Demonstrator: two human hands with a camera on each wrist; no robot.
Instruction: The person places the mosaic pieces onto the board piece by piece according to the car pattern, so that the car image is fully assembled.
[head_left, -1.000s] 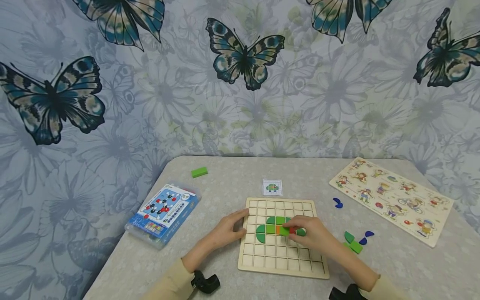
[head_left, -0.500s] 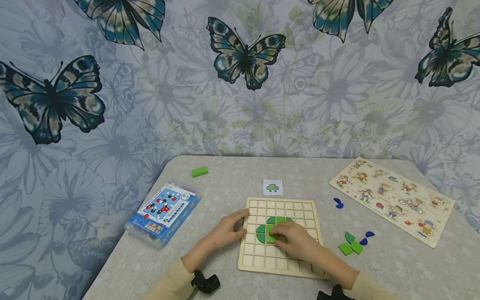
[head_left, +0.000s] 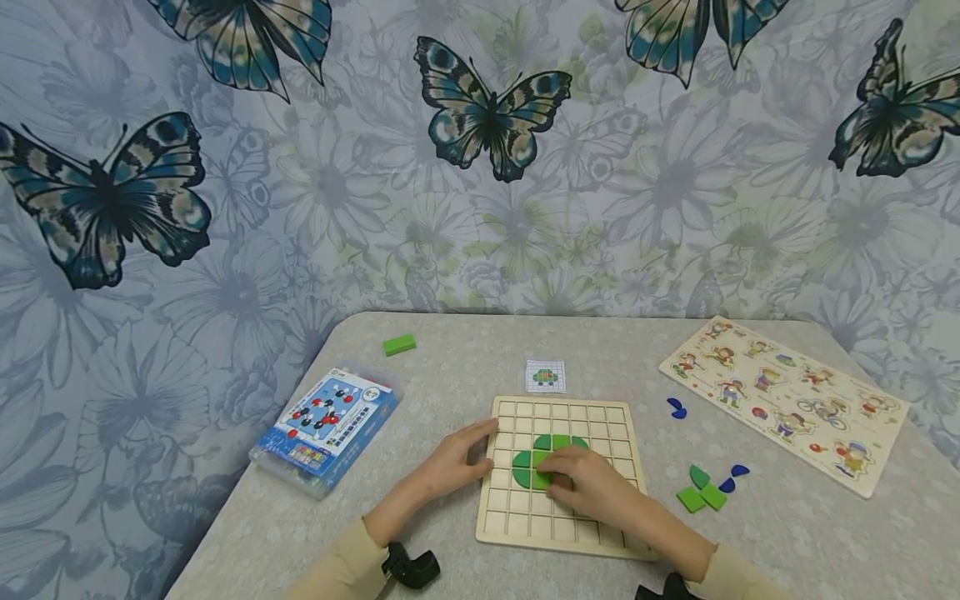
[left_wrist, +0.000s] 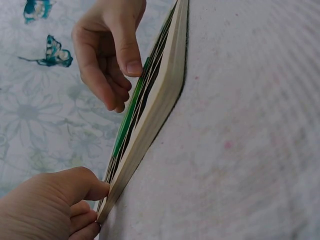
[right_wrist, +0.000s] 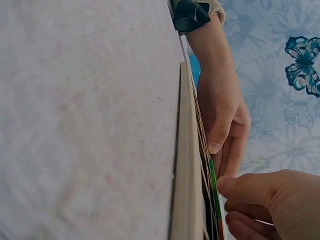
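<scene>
A wooden grid board lies on the table, with green quarter-circle pieces and green squares set in its middle. My right hand is over these pieces, its thumb and fingertips pinching a green square beside the left quarter-circles. That hand hides the pieces under it. At the board's left edge my left hand rests its thumb and index finger. In the left wrist view, the left thumb presses the board's rim.
Behind the board lies a small pattern card. Right of it are loose green squares, a green quarter-circle and blue half-circles. A picture board is at far right, a blue box at left, a green block behind.
My right hand has moved left across the board with a green square, which now sits below another green square. My left hand has stayed at the board's edge.
</scene>
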